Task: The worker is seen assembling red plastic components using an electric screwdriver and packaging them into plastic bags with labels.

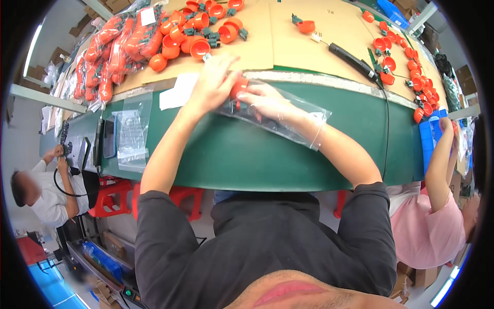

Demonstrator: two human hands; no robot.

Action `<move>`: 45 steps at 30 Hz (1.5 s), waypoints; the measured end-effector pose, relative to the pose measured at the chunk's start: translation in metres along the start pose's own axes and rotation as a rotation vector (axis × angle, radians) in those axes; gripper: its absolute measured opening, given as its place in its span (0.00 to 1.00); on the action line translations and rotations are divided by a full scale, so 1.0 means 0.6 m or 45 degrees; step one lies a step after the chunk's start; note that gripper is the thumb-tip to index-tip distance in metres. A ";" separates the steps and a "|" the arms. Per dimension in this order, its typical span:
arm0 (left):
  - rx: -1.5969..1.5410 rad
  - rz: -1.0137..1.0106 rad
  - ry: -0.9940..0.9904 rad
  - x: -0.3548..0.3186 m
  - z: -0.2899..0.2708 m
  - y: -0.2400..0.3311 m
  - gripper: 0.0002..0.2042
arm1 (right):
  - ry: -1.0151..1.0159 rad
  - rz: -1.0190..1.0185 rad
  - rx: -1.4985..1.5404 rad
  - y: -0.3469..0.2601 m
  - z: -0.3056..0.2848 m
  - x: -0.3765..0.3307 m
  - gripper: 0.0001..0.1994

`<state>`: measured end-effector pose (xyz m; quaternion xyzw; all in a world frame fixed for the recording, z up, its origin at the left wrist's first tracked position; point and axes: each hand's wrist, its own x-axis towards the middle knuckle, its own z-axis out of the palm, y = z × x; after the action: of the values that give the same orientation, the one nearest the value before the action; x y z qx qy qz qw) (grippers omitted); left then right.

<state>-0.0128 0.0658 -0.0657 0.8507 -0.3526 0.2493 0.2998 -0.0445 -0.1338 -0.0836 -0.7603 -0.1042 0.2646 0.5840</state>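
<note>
at the green worktable's (pixel 309 167) far edge, just below the cardboard (pixel 293 49), both hands meet around an orange cup (pixel 239 88), which sits between them above one end of a clear plastic bag (pixel 315 135). the right hand (pixel 265 100) has its fingers bent inward, seemingly closed on the cup's near side; film crosses that wrist, though whether the hand is inside the bag or over it is hard to tell. the left hand (pixel 213 82) reaches across from the other side with its thumb near the cup and its fingers extended toward the loose orange cups (pixel 199 49); they are blurred, so one cannot tell whether they grip anything.

handled well, the cup would probably be held by its smooth wall, with steady, light pressure, since thin film is likely to snag on any projecting fitting. keeping the film slack around the wrist should stop it dragging, and one hand ought to have a firm hold before the other lets go. the white paper (pixel 176 92) lies close by the left forearm, so that elbow is best moved with care.
</note>
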 end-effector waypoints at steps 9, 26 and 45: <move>-0.172 -0.049 -0.070 -0.056 0.017 -0.040 0.08 | -0.505 -0.027 0.075 -0.030 -0.079 -0.058 0.18; -0.312 -0.086 0.005 -0.048 0.034 -0.044 0.07 | 0.427 -0.564 -1.431 -0.051 -0.198 0.361 0.26; -0.334 -0.095 -0.015 -0.047 0.044 -0.043 0.08 | 0.771 -0.248 -0.279 0.091 -0.334 -0.228 0.11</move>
<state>-0.0056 0.0753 -0.1104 0.8182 -0.3522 0.1848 0.4152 -0.0627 -0.3808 -0.0612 -0.8491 -0.0261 -0.0431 0.5259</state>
